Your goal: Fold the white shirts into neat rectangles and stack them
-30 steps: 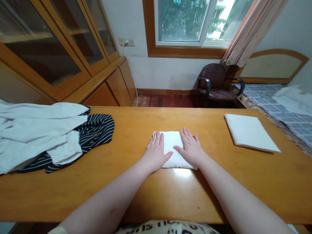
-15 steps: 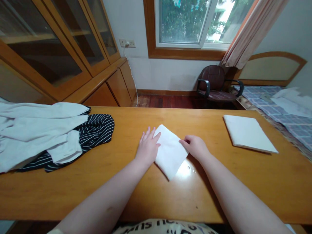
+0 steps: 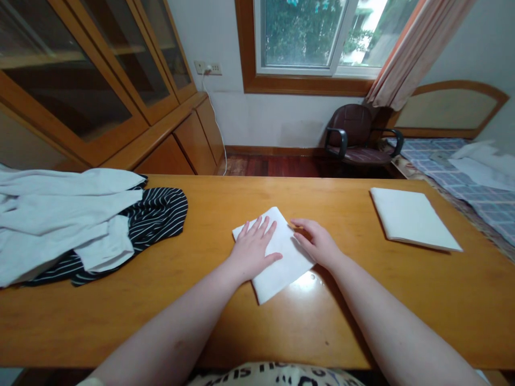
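Observation:
A folded white cloth [image 3: 277, 279] lies at a slant on the wooden table in front of me. My left hand [image 3: 253, 249] rests flat across its left half, fingers spread and thumb pointing right. At the cloth's right edge is my right hand [image 3: 317, 244], its thumb and index finger apart and nothing visible between them. The right fingertips are at or just over that edge; whether they touch it I cannot tell. Part of the cloth is hidden under the left palm.
White garments [image 3: 60, 209] and a black striped garment [image 3: 161, 214] lie heaped on the table's left. Another flat, folded white piece [image 3: 414, 217] lies on the right. Beyond the table [image 3: 193, 332] are a glass-door cabinet [image 3: 140, 123], an armchair [image 3: 358, 134] and a bed [image 3: 450, 166].
The left hand has slid right, further onto the cloth, and lies flatter. A left corner of the cloth now shows spread out beyond it. The right hand's pinch at the edge has opened.

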Motion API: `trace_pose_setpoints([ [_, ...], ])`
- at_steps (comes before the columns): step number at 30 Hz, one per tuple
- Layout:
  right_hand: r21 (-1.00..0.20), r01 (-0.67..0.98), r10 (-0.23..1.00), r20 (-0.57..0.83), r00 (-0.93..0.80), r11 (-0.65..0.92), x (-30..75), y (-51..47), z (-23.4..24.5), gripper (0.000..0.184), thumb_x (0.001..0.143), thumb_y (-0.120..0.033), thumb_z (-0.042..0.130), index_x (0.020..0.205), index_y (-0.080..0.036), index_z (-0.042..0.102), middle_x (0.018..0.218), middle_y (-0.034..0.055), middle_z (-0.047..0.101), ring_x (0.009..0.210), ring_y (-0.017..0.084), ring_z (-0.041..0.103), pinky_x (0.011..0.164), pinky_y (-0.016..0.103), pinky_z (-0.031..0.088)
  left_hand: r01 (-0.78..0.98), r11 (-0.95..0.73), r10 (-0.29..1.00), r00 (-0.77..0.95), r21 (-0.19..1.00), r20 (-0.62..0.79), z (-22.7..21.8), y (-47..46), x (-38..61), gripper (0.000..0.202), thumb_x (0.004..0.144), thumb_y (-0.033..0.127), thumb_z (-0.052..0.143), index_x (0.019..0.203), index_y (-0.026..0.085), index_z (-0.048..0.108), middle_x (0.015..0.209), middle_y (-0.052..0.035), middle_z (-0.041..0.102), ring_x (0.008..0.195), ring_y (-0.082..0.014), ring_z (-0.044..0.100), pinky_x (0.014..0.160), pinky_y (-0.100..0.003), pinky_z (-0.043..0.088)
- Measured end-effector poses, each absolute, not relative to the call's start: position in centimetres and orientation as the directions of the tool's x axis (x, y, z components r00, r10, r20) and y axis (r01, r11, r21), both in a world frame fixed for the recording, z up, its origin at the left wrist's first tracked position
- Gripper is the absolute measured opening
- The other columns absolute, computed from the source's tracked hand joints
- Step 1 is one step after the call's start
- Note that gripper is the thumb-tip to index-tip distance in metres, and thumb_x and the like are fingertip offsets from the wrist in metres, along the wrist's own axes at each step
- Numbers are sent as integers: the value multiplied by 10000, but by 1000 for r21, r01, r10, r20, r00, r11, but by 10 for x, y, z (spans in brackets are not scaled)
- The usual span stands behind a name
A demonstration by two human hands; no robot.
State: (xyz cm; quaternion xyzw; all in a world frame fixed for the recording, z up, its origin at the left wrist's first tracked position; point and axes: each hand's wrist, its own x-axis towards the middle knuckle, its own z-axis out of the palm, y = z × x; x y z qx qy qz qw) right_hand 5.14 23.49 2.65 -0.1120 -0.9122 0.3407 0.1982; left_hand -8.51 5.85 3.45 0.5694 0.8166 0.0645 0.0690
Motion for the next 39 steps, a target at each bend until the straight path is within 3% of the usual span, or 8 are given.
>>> trace_pose_setpoints([
  [4, -701, 10, 297, 289, -910, 713, 49, 230, 22, 471, 909, -337, 454, 1363, -211, 434, 1407, 127, 458, 1299, 232, 419, 1075, 450, 336, 952, 212, 977, -198, 223, -82, 36, 61, -85, 817, 818, 634, 463, 1479, 221, 217, 1545, -110, 167, 1429, -279, 105, 1135, -514, 48],
  [10, -680, 149, 340, 156, -927, 718, 47, 222, 8, 588, 911, -364, 436, 1449, -169, 302, 1515, 165, 260, 1398, 262, 235, 1115, 509, 249, 954, 104, 995, -98, 282, -38, 36, 63, -83, 853, 797, 656, 476, 1477, 214, 212, 1546, -107, 176, 1431, -262, 105, 1141, -491, 46],
  [18, -717, 240, 523, 200, -828, 654, 48, 231, 16, 463, 850, -367, 540, 1274, -186, 508, 1191, 143, 608, 1083, 259, 583, 947, 468, 457, 884, 304, 932, -354, 355, 82, 29, 60, -82, 640, 884, 513, 444, 1438, 217, 326, 1521, -112, 272, 1415, -291, 173, 1125, -550, 141],
  [21, -694, 129, 410, 255, -876, 708, 51, 230, 19, 471, 874, -334, 503, 1327, -210, 467, 1319, 136, 530, 1218, 252, 496, 1035, 468, 383, 860, 298, 910, -387, 415, 150, 32, 59, -79, 485, 924, 407, 400, 1355, 192, 455, 1441, -115, 423, 1374, -253, 301, 1121, -512, 215],
  [24, -684, 44, 257, 212, -943, 728, 53, 224, 19, 600, 876, -351, 511, 1433, -224, 328, 1500, 135, 306, 1378, 251, 285, 1109, 490, 267, 870, 243, 925, -341, 428, 168, 36, 57, -69, 411, 942, 331, 358, 1282, 180, 532, 1365, -101, 518, 1309, -206, 416, 1115, -442, 273],
  [27, -698, 79, 230, 125, -965, 712, 54, 220, 17, 680, 891, -370, 489, 1485, -210, 200, 1556, 142, 127, 1425, 244, 131, 1124, 507, 212, 903, 267, 939, -322, 337, 118, 36, 57, -59, 545, 912, 424, 413, 1366, 123, 435, 1456, -132, 395, 1367, -242, 317, 1136, -455, 218],
  [31, -717, 87, 232, 106, -967, 691, 55, 221, 15, 650, 911, -396, 456, 1484, -210, 215, 1561, 135, 99, 1429, 231, 101, 1133, 490, 191, 933, 274, 953, -296, 234, 63, 31, 57, -56, 686, 901, 502, 386, 1444, 95, 287, 1522, -143, 249, 1415, -253, 185, 1157, -459, 122],
  [39, -663, 167, 265, 49, -963, 729, 53, 220, 14, 674, 933, -394, 385, 1510, -209, 91, 1559, 126, 70, 1425, 225, 103, 1138, 488, 186, 917, 334, 937, -348, 219, 28, 32, 54, -49, 690, 881, 495, 411, 1437, 104, 291, 1514, -166, 264, 1421, -293, 140, 1149, -492, 105],
])
